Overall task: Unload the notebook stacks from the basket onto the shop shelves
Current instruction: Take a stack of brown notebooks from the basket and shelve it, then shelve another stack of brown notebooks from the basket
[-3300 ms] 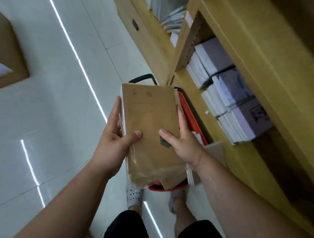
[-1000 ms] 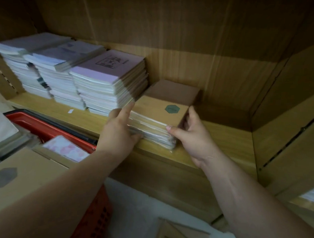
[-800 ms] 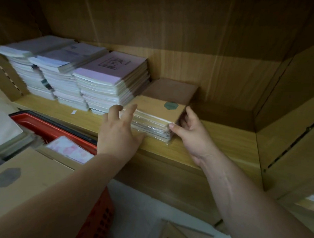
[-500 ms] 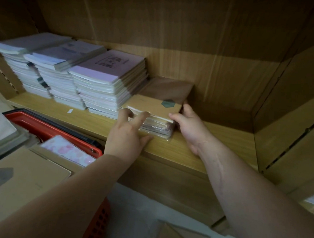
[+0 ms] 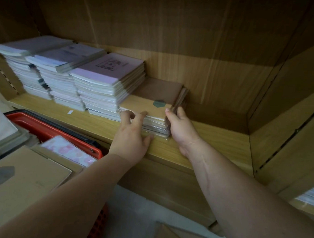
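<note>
A plastic-wrapped stack of brown kraft notebooks (image 5: 146, 106) with a dark hexagon sticker lies on the wooden shelf (image 5: 214, 137), tight against the purple stacks to its left. My left hand (image 5: 130, 135) presses its spread fingertips against the stack's front edge, thumb low on the shelf lip. My right hand (image 5: 180, 130) grips the stack's front right corner, thumb on top and fingers along the side. The red basket (image 5: 45, 125) stands below at the left and holds more kraft notebooks (image 5: 26, 176) and a pink-patterned one (image 5: 68, 149).
Three tall stacks of purple-covered notebooks (image 5: 108, 71) fill the shelf's left part. Bare shelf board runs right of the brown stack to a wooden side wall (image 5: 284, 123). More notebooks (image 5: 308, 197) show in a lower compartment at far right.
The brown stack went from over the basket onto the shelf and has slid deeper in, against the purple stacks. My left hand's fingers shifted from its side to its front edge.
</note>
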